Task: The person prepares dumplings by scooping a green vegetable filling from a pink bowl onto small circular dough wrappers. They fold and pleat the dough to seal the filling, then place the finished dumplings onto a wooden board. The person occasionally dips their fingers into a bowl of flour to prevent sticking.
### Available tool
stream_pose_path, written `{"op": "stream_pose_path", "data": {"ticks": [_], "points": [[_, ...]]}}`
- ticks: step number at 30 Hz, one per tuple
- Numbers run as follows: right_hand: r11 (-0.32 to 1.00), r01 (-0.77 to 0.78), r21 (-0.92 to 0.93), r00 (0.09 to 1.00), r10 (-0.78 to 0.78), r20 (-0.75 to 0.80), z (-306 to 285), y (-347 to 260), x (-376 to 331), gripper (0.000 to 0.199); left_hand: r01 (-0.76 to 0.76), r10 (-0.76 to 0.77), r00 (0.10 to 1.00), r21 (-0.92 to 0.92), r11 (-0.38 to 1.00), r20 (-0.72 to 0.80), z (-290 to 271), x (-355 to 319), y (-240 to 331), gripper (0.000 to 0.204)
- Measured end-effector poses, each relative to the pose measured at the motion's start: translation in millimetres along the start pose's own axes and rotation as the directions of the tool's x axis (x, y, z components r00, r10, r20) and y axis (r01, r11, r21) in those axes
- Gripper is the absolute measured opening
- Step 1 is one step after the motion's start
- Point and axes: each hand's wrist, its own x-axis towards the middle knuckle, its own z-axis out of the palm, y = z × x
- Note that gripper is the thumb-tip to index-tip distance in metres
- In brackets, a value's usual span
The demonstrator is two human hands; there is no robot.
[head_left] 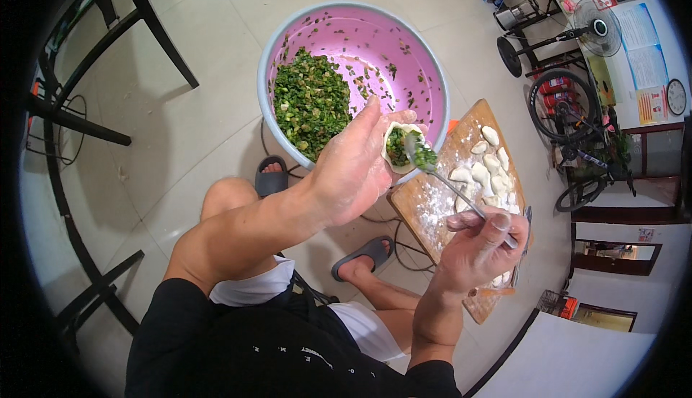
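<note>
Left hand [353, 171] cups dumpling wrapper [398, 146] with green filling. Right hand [479, 243] pinches spoon [447, 178], tip over wrapper. Pink basin [353, 38] beyond left hand; floured board [447, 196] under right.

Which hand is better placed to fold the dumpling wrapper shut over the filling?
Probably the left hand: it cradles the dumpling wrapper with green filling in its palm. The right hand is occupied gripping the spoon.

Left hand [353, 171] cupping wrapper [398, 146], right hand [479, 243] spooning filling (green) with spoon [450, 180]
</note>
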Motion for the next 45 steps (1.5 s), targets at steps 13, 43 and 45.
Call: {"op": "stream_pose_path", "data": {"ticks": [13, 43, 45], "points": [[0.937, 0.208, -0.281, 0.969, -0.158, 0.191, -29.8, 0.6, 31.7, 0.031, 0.177, -0.179, 0.983, 0.041, 0.983, 0.044, 1.6, -1.8, 7.2, 0.071], [0.999, -0.015, -0.037, 0.929, 0.028, 0.369, -55.7, 25.3, 43.4, 0.027, 0.304, -0.311, 0.95, 0.138, 0.943, 0.029, 5.2, -2.9, 8.2, 0.081], [1.0, -0.013, -0.013, 0.961, 0.016, 0.276, -56.8, 25.0, 41.9, 0.028, 0.294, -0.3, 0.952, 0.099, 0.951, 0.053, 1.9, -2.3, 6.9, 0.081]]}}
